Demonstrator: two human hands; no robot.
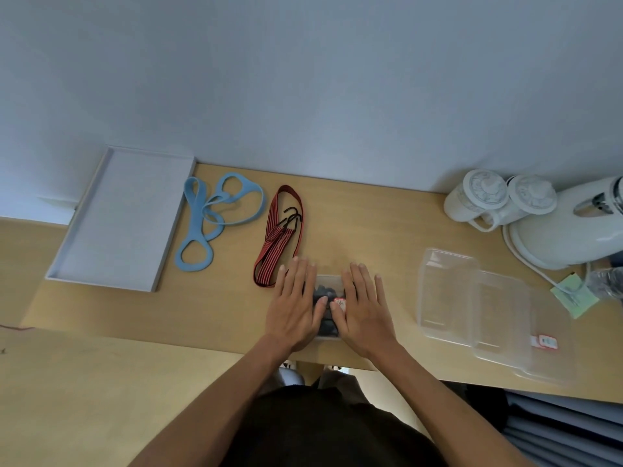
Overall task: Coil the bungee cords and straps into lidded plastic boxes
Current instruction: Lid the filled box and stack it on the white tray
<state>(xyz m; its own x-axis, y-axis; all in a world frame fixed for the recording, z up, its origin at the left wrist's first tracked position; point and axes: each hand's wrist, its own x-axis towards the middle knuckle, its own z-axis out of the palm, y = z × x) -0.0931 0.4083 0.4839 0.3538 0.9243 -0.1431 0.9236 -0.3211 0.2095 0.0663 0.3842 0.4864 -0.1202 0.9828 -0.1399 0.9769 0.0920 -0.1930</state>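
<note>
Your left hand (294, 306) and right hand (365, 306) press flat, fingers spread, on the small clear plastic box (327, 288) of dark cord. The red-and-black striped bungee cord (279, 237) lies just beyond your left fingertips, its long axis running away from you.

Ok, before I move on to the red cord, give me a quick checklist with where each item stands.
1. Both hands, left hand and right hand, flat on the small box: ok.
2. Lid fully snapped shut: cannot tell, hands cover it.
3. Dark contents inside the box: ok.
4. Red striped bungee cord loose, within reach beside the left hand: ok.
5. Empty clear boxes ready at right: ok.
6. Blue strap packed: not ok, uncoiled on the desk.
</note>
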